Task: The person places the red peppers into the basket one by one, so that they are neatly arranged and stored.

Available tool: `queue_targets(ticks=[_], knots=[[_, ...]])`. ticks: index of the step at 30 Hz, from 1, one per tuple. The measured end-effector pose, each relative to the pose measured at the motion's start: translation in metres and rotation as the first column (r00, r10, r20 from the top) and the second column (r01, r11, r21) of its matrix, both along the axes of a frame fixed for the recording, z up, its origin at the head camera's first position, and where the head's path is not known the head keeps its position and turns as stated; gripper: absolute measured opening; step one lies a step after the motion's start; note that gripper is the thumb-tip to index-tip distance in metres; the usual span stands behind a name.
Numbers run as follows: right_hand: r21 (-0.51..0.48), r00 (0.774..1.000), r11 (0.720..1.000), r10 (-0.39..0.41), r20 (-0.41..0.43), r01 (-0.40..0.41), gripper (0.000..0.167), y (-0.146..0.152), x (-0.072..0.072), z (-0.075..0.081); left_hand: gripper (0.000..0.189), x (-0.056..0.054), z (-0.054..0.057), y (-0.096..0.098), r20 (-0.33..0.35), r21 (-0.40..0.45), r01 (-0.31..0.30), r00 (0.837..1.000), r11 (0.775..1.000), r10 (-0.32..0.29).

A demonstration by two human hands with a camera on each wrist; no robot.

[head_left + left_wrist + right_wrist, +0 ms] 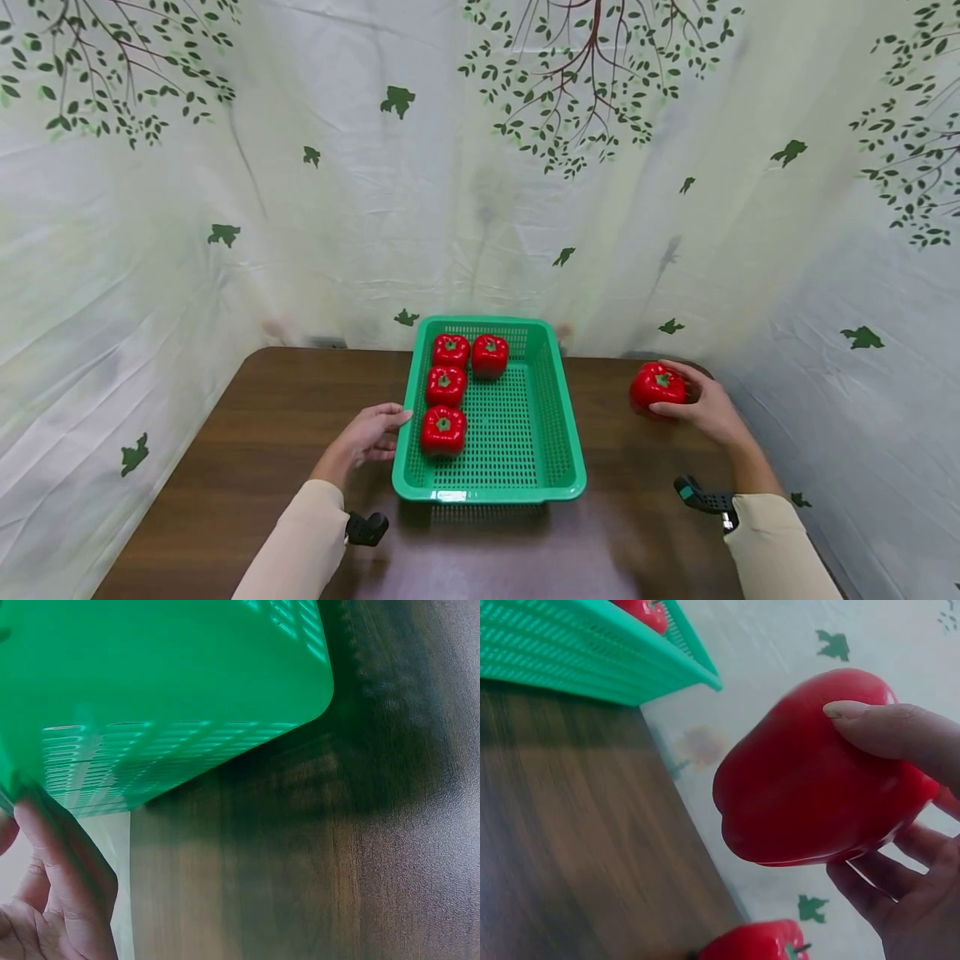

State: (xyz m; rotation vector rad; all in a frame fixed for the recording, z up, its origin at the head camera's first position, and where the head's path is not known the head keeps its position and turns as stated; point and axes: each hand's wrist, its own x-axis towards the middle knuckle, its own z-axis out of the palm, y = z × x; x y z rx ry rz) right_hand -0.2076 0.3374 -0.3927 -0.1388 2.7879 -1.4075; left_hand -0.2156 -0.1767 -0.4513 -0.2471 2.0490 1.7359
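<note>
A green plastic basket (564, 417) stands mid-table with several red bell peppers (443, 431) inside, three down its left side and one beside the farthest. At the basket's left rim, my left hand (377, 433) pinches the edge between thumb and fingers; the left wrist view shows those fingers (64, 855) against the green wall. Off to the right, my right hand (708, 407) grips another red bell pepper (655, 386), its green stem facing up. In the right wrist view the thumb lies across this pepper (810, 780), fingers underneath. One more red bell pepper (757, 943) shows lower down there.
The brown wooden table (300, 433) ends at the back against a pale hanging cloth (337, 208) printed with leaves and branches. The same cloth hangs at both sides. Black wrist straps (705, 497) sit on both forearms.
</note>
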Motion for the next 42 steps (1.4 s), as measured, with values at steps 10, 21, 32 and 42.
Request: queue_targets(ticks=[10, 21, 32, 42], knots=[[-0.047, 0.995, 0.993, 0.104, -0.006, -0.104, 0.072, -0.019, -0.015, 0.003, 0.04, -0.001, 0.0, 0.0, 0.001, -0.01, -0.003, 1.0, 1.0, 0.003], [-0.07, 0.99, 0.988, 0.14, 0.015, -0.139, 0.073, -0.033, -0.028, 0.006, 0.04, -0.001, -0.001, 0.0, 0.008, -0.009, -0.012, 1.0, 1.0, 0.012], [-0.119, 0.988, 0.982, 0.15, 0.036, -0.144, 0.075, -0.045, -0.036, 0.011, 0.037, -0.003, -0.002, 0.001, 0.012, 0.002, -0.02, 1.0, 1.0, 0.02], [-0.165, 0.983, 0.971, 0.18, 0.035, -0.172, 0.068, -0.059, -0.045, 0.004, 0.038, -0.003, -0.004, -0.001, 0.015, 0.006, -0.029, 0.999, 1.0, 0.029]])
